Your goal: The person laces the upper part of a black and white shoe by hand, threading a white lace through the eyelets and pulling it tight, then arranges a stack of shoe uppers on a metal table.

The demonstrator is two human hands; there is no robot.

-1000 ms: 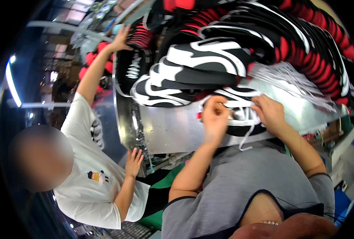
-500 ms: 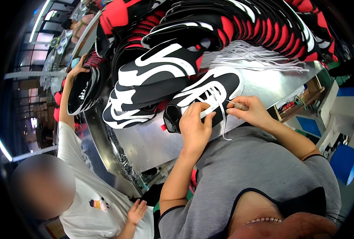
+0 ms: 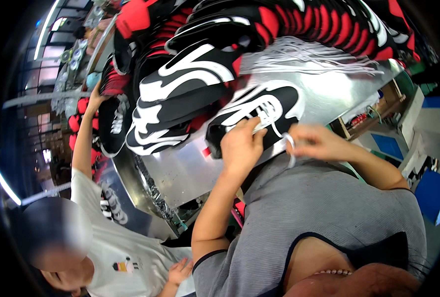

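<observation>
A black shoe upper with white trim (image 3: 291, 99) lies on the metal table in front of me, its white lace (image 3: 291, 148) threaded through part of the eyelets. My left hand (image 3: 242, 148) grips the upper at its tongue and collar, fingers bent over the edge. Beside the upper's right edge is my right hand (image 3: 319, 142), smeared by motion, its fingers closed on the lace, which bends in a loop at the fingertips. Any tool in those fingers is hidden by the blur. Stacked black and white uppers (image 3: 185, 94) rest just left of my left hand.
Rows of black, red and white uppers (image 3: 324, 29) fill the table's far side. Loose white laces (image 3: 309, 59) lie before them on the metal tabletop (image 3: 324, 99). At left, a co-worker in a white shirt (image 3: 111, 242) reaches to another stack (image 3: 115, 123). Boxes (image 3: 403, 123) stand at right.
My right hand has moved slightly right and down from the eyelets, drawing the lace with it. The small handled hook seen in it before no longer shows. My left hand still holds the upper.
</observation>
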